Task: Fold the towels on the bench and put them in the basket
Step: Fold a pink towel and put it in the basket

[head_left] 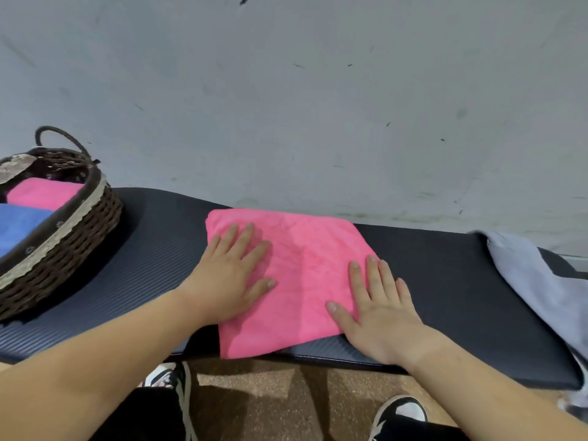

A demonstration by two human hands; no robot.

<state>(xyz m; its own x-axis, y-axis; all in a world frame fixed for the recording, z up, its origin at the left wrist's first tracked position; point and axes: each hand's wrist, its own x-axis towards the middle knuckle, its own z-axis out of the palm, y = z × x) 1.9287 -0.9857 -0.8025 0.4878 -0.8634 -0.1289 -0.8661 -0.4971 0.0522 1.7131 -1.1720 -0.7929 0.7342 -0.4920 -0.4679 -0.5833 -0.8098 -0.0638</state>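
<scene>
Status: task partly complete.

1. Work item. The pink towel lies folded into a rough rectangle at the middle of the bench, with its near edge at the bench front.
2. Hands. My left hand lies flat on the towel's left part, fingers straight and spread. My right hand lies flat on the towel's near right corner, fingers straight, and its outer side rests on the bench. Neither hand grips or pinches anything; both press down on the cloth.
3. Completed items. The basket stands at the left end of the bench, well apart from the work item. Inside it I see a second pink towel and a blue towel, both apparently folded.
4. Outstanding items. A pale grey towel is draped, unfolded, over the right end of the bench.

Assessment: I judge the current step to be flattening a fold. The pink towel may need one more fold to fit, and it then goes into the basket. The grey towel needs the full cycle. I cannot tell whether further towels lie beyond the frame.
</scene>
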